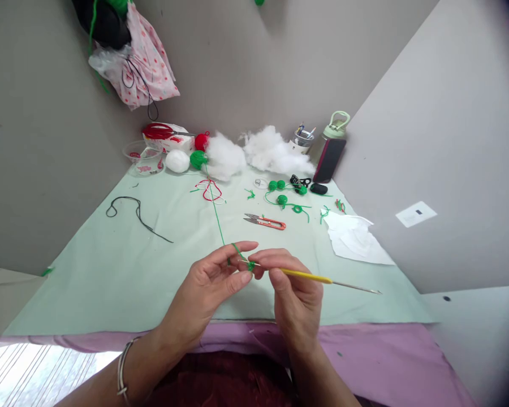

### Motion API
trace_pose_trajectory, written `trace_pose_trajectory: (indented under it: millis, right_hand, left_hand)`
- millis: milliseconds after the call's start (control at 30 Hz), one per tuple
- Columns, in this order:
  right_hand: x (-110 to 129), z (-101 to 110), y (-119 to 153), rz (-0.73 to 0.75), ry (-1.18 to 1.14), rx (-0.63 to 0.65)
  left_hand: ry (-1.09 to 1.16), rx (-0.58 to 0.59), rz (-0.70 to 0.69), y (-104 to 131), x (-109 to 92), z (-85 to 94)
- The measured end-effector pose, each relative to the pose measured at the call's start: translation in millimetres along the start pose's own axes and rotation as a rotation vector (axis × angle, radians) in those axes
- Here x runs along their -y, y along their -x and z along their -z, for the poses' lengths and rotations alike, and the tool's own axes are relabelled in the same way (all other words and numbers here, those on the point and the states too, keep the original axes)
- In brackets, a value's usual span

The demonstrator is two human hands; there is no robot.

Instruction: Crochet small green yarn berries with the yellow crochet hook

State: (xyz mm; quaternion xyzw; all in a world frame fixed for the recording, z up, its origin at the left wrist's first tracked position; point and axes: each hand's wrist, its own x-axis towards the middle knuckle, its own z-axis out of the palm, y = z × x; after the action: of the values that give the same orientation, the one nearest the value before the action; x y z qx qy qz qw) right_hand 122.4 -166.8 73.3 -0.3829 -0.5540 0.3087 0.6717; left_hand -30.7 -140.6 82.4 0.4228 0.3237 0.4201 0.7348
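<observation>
My right hand [296, 294] is closed round the yellow grip of a crochet hook [307, 275], whose bare metal end points out to the right. The hook's other tip reaches a small piece of green crochet [250, 265] pinched between the thumb and fingers of my left hand [214, 277]. Green yarn [215, 212] passes over my left index finger and runs back to a green yarn ball [198, 159]. Orange thread snips [265, 221] lie just beyond my hands.
White stuffing [275, 150] and a white yarn ball [177, 161] stand along the back. Small green crocheted balls [282, 200] lie right of centre. A bottle [336, 127] with a phone [330, 160] against it stands at the back right, crumpled white paper [354, 234] nearer. Black cord [139, 212] lies left.
</observation>
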Motion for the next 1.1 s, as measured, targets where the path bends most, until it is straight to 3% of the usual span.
trace_pose_trajectory:
  millis: [100,233,300,433,867,1000,1100]
  right_hand:
    - [1,1,3,0.049,0.109,0.019]
    - [-5,0,12,0.318,0.479,0.074]
    - [-8,-1,15,0.409,0.544,0.056]
    - [-5,2,12,0.252,0.378,-0.017]
    - [1,5,-4,-0.119,-0.143,-0.135]
    - [-1,3,1,-0.041,-0.02,-0.056]
    - [-9,-2,11,0.215,0.355,-0.004]
  left_hand:
    - [-0.044,-0.039,-0.011,-2,0,1.8]
    - [0.08,-0.062,0.033,-6,0,-1.2]
    - [0.166,-0.051,0.1,-7,0,-3.0]
    - [0.213,-0.062,0.163,-8,-1,-0.9]
    - [0.103,-0.125,0.072,-6,-5,3.9]
    - [0.041,-0.133,0.0,-5,-1,0.8]
    - [0.071,-0.113,0.005,-3,3,-3.2]
